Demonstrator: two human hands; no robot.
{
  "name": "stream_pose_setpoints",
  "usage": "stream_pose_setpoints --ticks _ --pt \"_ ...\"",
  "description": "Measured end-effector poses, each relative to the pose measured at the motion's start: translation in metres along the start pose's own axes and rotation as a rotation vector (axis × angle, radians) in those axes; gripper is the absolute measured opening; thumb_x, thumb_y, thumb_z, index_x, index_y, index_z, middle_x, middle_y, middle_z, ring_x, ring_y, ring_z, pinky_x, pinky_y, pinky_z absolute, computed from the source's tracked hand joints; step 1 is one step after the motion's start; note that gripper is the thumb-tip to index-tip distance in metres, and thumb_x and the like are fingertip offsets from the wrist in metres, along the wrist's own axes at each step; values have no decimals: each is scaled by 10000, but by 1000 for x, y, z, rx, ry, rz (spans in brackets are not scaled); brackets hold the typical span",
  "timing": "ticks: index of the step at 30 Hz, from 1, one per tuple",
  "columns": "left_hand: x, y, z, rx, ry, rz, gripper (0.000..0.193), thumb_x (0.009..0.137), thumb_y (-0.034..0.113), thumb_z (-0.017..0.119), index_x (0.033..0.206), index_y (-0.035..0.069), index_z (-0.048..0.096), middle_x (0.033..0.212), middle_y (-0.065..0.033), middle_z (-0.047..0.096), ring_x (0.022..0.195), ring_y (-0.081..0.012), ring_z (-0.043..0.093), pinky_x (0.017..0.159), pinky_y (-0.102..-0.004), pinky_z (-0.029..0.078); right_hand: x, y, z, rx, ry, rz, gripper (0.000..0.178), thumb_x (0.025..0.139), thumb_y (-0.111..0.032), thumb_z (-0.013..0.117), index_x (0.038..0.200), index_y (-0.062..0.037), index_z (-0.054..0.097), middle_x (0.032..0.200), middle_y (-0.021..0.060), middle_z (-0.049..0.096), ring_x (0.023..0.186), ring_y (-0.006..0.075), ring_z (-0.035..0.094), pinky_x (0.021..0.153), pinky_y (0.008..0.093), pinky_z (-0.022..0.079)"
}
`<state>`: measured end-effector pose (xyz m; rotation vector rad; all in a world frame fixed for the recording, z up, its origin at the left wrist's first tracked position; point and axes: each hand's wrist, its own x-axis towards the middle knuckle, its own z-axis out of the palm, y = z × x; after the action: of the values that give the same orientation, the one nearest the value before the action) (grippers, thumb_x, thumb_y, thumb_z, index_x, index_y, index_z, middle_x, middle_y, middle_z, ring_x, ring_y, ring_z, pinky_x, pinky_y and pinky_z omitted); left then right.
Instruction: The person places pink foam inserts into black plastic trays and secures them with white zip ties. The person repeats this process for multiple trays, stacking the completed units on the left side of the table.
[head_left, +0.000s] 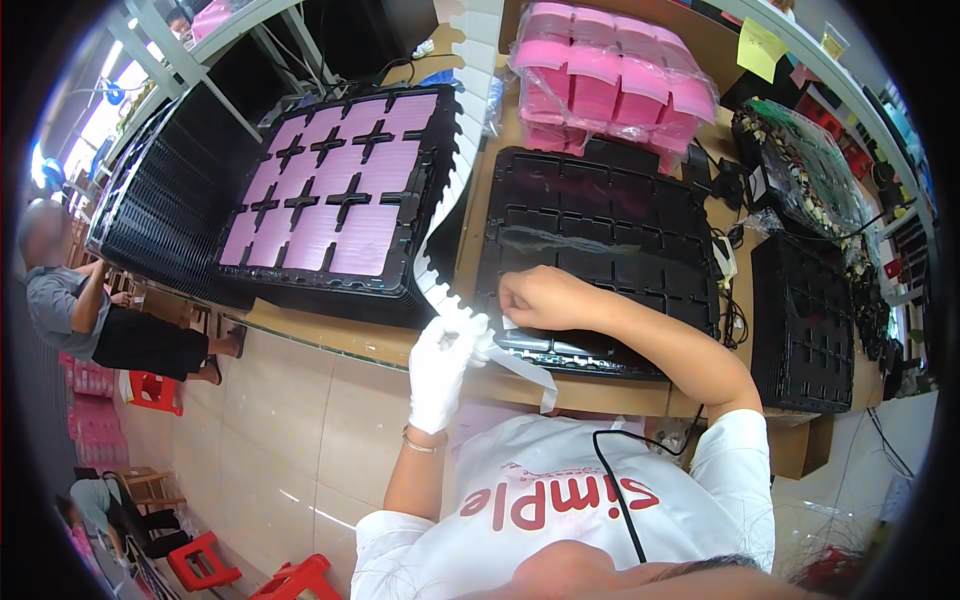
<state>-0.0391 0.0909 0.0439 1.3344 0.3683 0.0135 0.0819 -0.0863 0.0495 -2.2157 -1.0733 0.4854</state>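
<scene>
The white-gloved left hand grips one notched white strip, running between two trays. The curled bare right hand, contents unclear, touches the right black plastic tray; the left black plastic tray shows six cross-shaped dividers. Three red stools lie beyond.

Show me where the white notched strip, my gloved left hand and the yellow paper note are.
White notched strip (475,125): head view, on its upper stretch.
Gloved left hand (440,367): head view, on the back of the glove.
Yellow paper note (761,49): head view, on its middle.
</scene>
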Motion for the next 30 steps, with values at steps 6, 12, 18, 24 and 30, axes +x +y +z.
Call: stream_pose_setpoints --ticks 6,12,18,24,30 --pt "2 -1 -1 2 4 2 229 888 136 726 1054 21 617 897 -7 641 752 -72 622 592 -202 466 3 1 -1 11 -13 13 209 791 -225 674 874 -35 650 621 93 609 603 270 627 593 390 479" --pt "2 -2 -1 2 -4 -4 204 892 136 722 1028 23 620 903 -14 640 755 -74 624 597 -203 465 4 4 0 25 8 -1 211 782 -228 679 863 -35 657 616 91 609 596 266 631 588 385 483" --pt "2 -3 -3 1 -20 10 237 894 141 721 1062 13 614 913 -13 640 774 -69 625 607 -201 469 4 4 2 27 21 4 207 773 -229 682 845 -36 660 612 88 604 602 270 629 596 387 484" --pt "-2 0 2 -11 12 22 264 892 141 723 1091 4 618 918 -10 639 780 -69 619 622 -204 472 -5 2 0 64 -63 -57 175 768 -223 695 829 -61 670 570 52 543 555 228 569 587 348 471" --pt "-10 0 -2 -39 33 54 184 892 118 709 1040 25 653 929 -32 659 741 -73 611 635 -204 464 -60 7 3 965 2 38 103 827 -131 647 883 -51 617 826 15 593 733 92 532 609 249 420"
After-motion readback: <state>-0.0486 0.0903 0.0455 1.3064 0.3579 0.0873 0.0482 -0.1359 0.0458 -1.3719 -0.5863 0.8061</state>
